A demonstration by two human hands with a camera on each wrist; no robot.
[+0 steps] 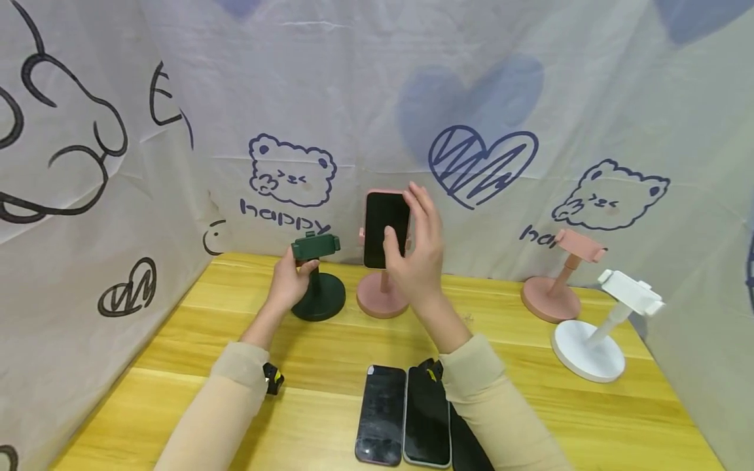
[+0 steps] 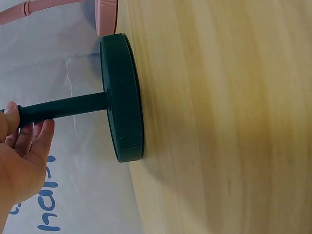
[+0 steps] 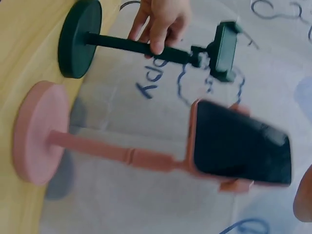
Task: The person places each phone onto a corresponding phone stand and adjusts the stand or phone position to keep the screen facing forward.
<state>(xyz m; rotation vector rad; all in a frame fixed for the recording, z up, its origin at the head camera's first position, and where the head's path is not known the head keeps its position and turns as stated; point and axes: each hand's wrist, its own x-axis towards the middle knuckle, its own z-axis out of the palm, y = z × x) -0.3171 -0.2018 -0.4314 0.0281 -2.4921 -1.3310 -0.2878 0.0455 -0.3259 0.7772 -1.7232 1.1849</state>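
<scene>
My left hand (image 1: 288, 282) grips the pole of a dark green phone stand (image 1: 318, 305) below its clamp; its round base rests on the table. The left wrist view shows the fingers and thumb around the pole (image 2: 68, 108). Beside it stands a pink phone stand (image 1: 372, 302), its clamp holding a phone (image 1: 377, 226) upright with a black screen and pink edge. My right hand (image 1: 421, 258) is at the phone's right side, fingers extended, the thumb overlapping the screen in the head view. In the right wrist view, only a bit of that hand (image 3: 304, 197) shows, apart from the phone.
Two phones (image 1: 381, 415) with dark screens lie side by side near the table's front, a black object (image 1: 468, 445) partly under my right sleeve. At right stand another pink stand (image 1: 550, 302) and a white stand (image 1: 580, 353), their clamps unfilled. A patterned cloth (image 1: 365, 98) hangs behind.
</scene>
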